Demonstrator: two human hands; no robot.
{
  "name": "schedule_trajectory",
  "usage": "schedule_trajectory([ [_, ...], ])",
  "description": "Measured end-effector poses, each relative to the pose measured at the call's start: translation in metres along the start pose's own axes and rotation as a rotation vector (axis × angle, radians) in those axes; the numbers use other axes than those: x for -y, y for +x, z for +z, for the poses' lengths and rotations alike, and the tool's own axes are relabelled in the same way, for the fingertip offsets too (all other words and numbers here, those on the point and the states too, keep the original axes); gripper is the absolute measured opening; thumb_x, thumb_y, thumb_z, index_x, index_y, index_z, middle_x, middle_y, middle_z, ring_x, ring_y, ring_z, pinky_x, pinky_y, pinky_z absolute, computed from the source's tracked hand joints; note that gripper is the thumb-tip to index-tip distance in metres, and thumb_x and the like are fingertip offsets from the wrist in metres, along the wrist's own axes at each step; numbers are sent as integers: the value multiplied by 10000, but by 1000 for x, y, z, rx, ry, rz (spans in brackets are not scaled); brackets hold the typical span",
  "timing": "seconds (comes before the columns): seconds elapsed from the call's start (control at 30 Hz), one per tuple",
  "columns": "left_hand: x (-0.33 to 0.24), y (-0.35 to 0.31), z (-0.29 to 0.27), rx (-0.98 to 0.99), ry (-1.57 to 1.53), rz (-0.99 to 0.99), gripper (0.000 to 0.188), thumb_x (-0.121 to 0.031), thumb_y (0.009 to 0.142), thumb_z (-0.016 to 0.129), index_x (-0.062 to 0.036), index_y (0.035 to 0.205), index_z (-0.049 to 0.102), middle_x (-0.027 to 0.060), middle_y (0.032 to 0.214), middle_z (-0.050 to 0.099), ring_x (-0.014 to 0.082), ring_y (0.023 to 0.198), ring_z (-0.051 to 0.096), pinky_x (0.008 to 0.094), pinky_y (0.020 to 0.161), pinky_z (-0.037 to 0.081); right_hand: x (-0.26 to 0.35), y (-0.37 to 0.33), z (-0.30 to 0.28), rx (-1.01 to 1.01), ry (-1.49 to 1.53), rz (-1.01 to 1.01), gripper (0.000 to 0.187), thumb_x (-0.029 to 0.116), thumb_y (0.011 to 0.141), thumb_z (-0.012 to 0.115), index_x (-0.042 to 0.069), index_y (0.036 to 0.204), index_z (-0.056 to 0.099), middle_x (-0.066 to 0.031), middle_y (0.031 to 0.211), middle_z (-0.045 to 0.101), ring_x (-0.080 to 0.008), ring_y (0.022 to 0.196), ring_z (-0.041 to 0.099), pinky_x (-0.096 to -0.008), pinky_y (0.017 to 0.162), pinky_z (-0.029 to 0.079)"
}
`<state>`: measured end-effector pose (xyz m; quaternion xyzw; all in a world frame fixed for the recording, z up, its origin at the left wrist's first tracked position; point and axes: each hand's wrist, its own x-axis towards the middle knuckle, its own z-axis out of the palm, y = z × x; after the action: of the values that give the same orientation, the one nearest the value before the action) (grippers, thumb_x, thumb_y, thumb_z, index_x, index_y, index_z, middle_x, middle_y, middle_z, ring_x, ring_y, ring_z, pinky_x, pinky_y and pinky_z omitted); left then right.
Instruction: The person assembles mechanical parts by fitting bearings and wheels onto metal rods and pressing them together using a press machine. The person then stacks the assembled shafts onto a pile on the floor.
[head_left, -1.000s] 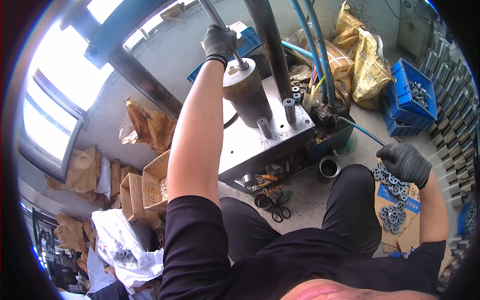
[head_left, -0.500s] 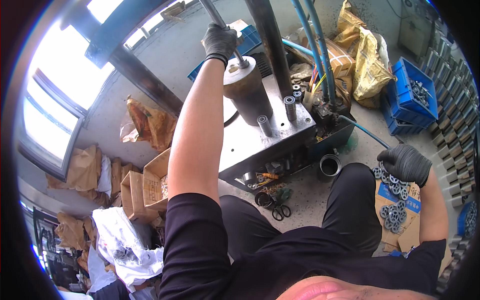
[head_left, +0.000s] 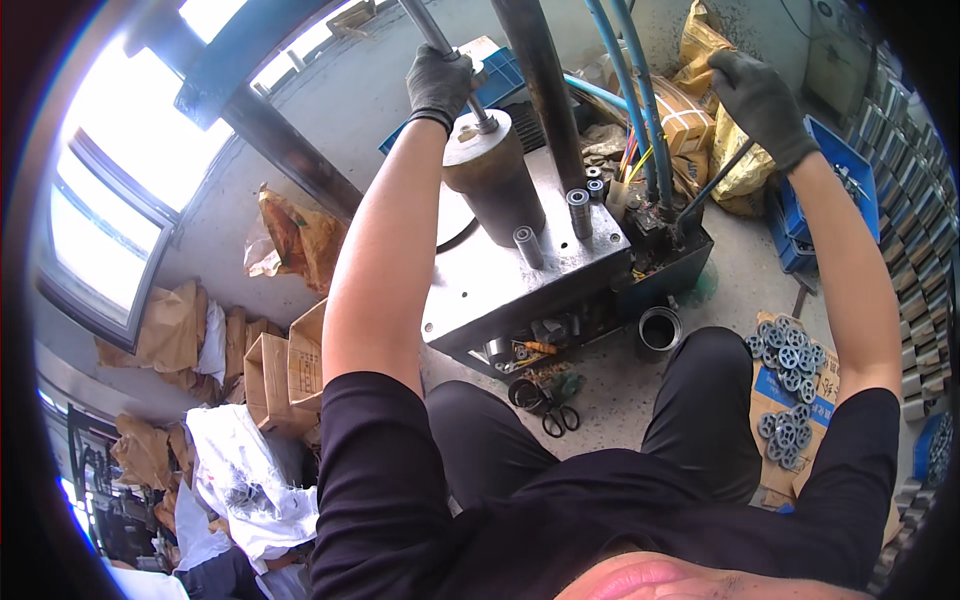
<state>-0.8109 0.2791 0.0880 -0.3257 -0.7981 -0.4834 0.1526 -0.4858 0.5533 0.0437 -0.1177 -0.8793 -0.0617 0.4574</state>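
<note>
Left hand (head_left: 440, 85): gloved, its fingers wrapped tight about the metal rod (head_left: 426, 28).
Metal rod: inside the left fingers, slanting out above them and down below them onto the thick cylinder.
Thick cylinder (head_left: 497, 190): just below the left fingers, standing on the metal bench (head_left: 480, 295).
Right hand (head_left: 762, 108): gloved and raised, its fingers curled in around the lever; the gloved part of the grip is hidden.
Lever (head_left: 718, 182): sloping down and left from the right fingers to the pump.
Pump (head_left: 662, 245): below and left of the right fingers, beside the bench.
Yellow sack (head_left: 740, 165): partly behind the right hand.
Blue crate (head_left: 855, 180): right of and below the right fingers.
Spoked rings (head_left: 788, 358): well below the right fingers, on cardboard (head_left: 775, 480).
</note>
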Motion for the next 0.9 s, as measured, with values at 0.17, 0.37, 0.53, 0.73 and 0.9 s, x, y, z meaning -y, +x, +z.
schedule_trajectory([
  [0.17,2,-37,-1,-84,-286,144,308,-82,844,729,15,1099,587,135,811,671,237,728,701,361,652,593,8,12,5,111,-75,53,215,223,970,641,62,1099,701,-199,1025,725,-393,965,701,-469,859,561],
  [0.37,-3,-159,-21,-116,-971,428,293,31,927,696,-5,1187,565,104,934,644,186,738,641,313,624,559,7,3,-11,152,-27,60,223,209,979,625,43,1109,699,-213,1041,720,-408,970,693,-455,855,552],
  [0.53,24,-284,-28,-30,-1319,-161,360,-158,988,613,38,1286,563,159,1095,711,261,1007,710,379,915,587,25,-32,-39,159,60,-32,204,206,983,629,35,1066,703,-216,977,714,-396,944,695,-457,846,551],
  [0.73,107,-317,-9,183,-1628,-1053,418,-263,946,486,57,1195,586,197,937,710,298,770,721,457,783,637,81,-135,-94,334,255,87,164,74,944,689,-10,1084,702,-191,954,721,-334,846,725,-395,766,566],
  [0.9,139,-297,14,196,-1610,-1136,380,-280,967,423,-8,1160,605,203,970,712,302,798,721,457,774,631,143,-152,-127,370,258,-76,305,-85,816,710,-4,1109,684,-164,1001,694,-316,859,699,-391,756,560],
])
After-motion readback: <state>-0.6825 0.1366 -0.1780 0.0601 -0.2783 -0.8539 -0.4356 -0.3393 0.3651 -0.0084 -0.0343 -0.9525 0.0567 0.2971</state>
